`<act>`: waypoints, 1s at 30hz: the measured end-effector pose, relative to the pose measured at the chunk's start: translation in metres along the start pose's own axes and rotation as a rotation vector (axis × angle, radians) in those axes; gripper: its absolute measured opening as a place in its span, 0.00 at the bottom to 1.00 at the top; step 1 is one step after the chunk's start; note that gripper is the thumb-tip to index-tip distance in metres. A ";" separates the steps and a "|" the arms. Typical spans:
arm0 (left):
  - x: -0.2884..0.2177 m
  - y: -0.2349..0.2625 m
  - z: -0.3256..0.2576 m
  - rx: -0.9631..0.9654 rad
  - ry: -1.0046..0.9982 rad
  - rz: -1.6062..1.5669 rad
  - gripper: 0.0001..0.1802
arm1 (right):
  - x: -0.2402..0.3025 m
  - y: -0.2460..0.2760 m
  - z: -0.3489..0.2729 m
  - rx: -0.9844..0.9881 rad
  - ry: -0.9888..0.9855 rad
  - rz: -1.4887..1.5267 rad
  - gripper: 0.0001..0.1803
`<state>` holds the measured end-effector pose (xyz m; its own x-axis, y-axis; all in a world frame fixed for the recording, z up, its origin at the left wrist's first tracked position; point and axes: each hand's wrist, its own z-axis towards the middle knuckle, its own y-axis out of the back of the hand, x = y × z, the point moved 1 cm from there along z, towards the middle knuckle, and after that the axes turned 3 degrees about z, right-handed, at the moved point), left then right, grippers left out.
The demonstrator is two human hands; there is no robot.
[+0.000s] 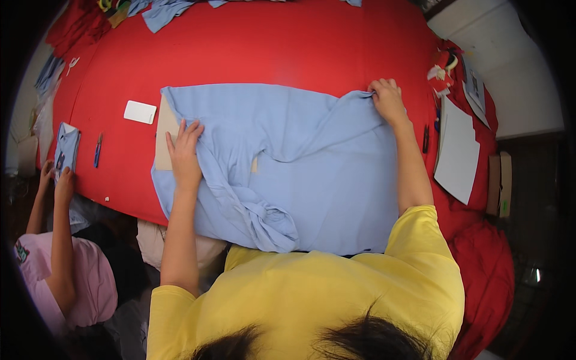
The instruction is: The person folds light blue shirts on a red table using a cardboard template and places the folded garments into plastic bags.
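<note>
At the far left edge a co-worker in a pink shirt (pixel 90 282) reaches both hands up to a small folded blue garment (pixel 66 149) lying at the rim of the red table (pixel 270 48); just right of it lies a blue pen (pixel 98 150). Further in, a small white card (pixel 140 112) rests on the red cloth, apart from everything else.

The left hand (pixel 185 153) lies flat, palm down, its fingers (pixel 191 131) spread fairly wide and pressing on the left side of the light blue shirt (pixel 312 168). The fingertips sit where the fabric overlaps a tan cardboard board (pixel 163 135), which pokes out from under the shirt's left edge. Below this hand the cloth bunches into a twisted fold near the table's near edge.

The shirt is spread across the middle of the table, directly before the person in the yellow top (pixel 300 294), its lower hem hanging over the edge.

The right hand (pixel 389 101) is at the shirt's upper right corner, fingers curled close and pinching a gathered ridge of the fabric, which rises into creases running toward it.

Right of that forearm lies a dark pen (pixel 425 138), then a stack of white paper sheets (pixel 457 150), with small scraps and clips (pixel 441 72) above them. A brown cardboard box (pixel 499 183) stands beyond the table's right edge.
</note>
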<state>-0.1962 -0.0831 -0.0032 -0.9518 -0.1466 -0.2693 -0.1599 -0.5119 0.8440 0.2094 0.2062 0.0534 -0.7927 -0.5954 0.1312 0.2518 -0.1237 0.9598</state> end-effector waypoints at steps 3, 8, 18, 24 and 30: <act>-0.003 0.004 -0.006 0.026 0.138 -0.049 0.20 | -0.015 0.043 -0.050 -0.118 -0.118 0.010 0.08; 0.001 0.009 -0.008 0.142 0.165 -0.041 0.26 | -0.019 0.063 -0.173 0.051 -0.412 -0.225 0.11; 0.024 0.031 -0.008 0.251 -0.143 -0.042 0.34 | -0.004 -0.024 -0.105 -0.137 -0.632 -0.111 0.33; 0.015 0.046 -0.009 0.034 -0.270 0.018 0.18 | 0.120 0.002 -0.113 -0.052 -0.422 0.366 0.28; 0.036 0.028 -0.003 0.227 -0.236 -0.129 0.19 | 0.321 0.031 -0.229 0.387 0.224 0.446 0.24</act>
<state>-0.2347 -0.1050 0.0098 -0.9499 0.1208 -0.2883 -0.3120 -0.3079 0.8988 0.0899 -0.1706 0.0683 -0.5116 -0.6801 0.5251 0.2789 0.4466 0.8502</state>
